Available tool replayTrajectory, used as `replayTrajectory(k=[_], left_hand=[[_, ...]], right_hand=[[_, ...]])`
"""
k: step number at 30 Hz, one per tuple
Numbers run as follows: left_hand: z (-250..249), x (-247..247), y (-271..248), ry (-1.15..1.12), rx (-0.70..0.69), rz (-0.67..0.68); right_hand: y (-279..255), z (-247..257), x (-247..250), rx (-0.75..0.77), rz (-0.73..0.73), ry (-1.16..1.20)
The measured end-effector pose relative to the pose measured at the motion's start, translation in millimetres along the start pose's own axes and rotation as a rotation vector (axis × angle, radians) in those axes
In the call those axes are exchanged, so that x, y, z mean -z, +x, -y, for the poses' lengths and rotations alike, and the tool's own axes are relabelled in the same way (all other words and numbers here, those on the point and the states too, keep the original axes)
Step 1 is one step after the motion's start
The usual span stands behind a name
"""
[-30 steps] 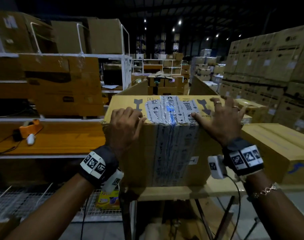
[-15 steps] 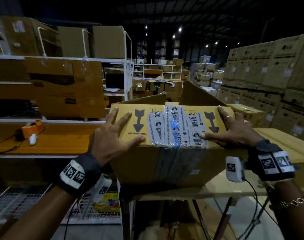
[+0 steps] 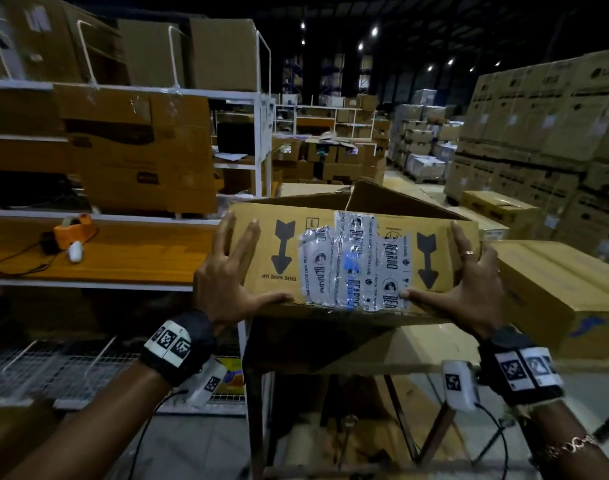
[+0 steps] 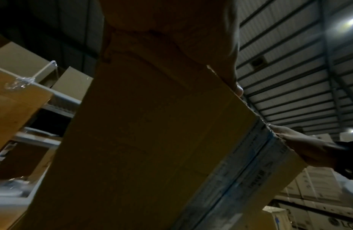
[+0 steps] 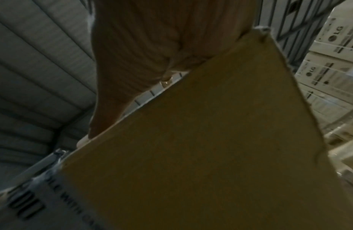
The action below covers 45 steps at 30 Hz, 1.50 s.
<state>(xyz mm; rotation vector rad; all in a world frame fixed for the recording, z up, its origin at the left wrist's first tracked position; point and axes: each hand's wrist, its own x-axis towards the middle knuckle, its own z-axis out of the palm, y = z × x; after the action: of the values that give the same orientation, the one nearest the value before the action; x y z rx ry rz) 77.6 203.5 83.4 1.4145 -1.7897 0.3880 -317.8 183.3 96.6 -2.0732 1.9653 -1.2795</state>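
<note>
A brown cardboard box point(image 3: 382, 220) with upside-down arrows and torn printed tape faces me in the head view. It is tilted, with its near lower edge raised above the wooden table point(image 3: 427, 344). My left hand point(image 3: 233, 271) lies flat on its left end, fingers spread and straight, thumb along the lower edge. My right hand point(image 3: 465, 278) presses the right end the same way. Open flaps point(image 3: 382, 199) stand up at the far side. The left wrist view shows the box point(image 4: 151, 140) from below under my left hand point(image 4: 181, 38). In the right wrist view the box point(image 5: 211, 140) is under my right hand point(image 5: 161, 46).
A closed cardboard box point(image 3: 566, 292) lies on the table at the right. White shelving point(image 3: 123, 285) on the left carries cartons, an orange tape dispenser point(image 3: 76, 228) and a small white device point(image 3: 75, 251). Stacked cartons point(image 3: 538, 116) line the right side.
The box has been tipped so its taped face turns toward me and has risen off the table. Both hands went from curled over its top edge to flat and spread on its ends.
</note>
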Motion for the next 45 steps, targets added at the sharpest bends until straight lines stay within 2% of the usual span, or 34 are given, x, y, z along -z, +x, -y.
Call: replayTrajectory(k=[6, 12, 18, 29, 39, 42, 45], left_hand=[[13, -39, -17, -0.117, 0.138, 0.068], [20, -91, -30, -0.08, 0.283, 0.262], [23, -136, -46, -0.041, 0.419, 0.302], [35, -181, -77, -0.018, 0.497, 0.336], [28, -184, -82, -0.028, 0.506, 0.361], [20, -177, -81, -0.021, 0.516, 0.332], [7, -172, -70, 0.044, 0.491, 0.275]], right_hand=[[-16, -26, -45, 0.004, -0.028, 0.082], [-18, -54, -92, -0.077, 0.084, 0.101], [-14, -85, -134, -0.115, 0.162, 0.083], [-20, -120, -177, -0.179, 0.256, 0.098], [-21, -125, -180, -0.219, 0.262, -0.007], [-18, -116, -171, -0.186, 0.229, -0.152], [-6, -91, -159, -0.096, 0.179, -0.145]])
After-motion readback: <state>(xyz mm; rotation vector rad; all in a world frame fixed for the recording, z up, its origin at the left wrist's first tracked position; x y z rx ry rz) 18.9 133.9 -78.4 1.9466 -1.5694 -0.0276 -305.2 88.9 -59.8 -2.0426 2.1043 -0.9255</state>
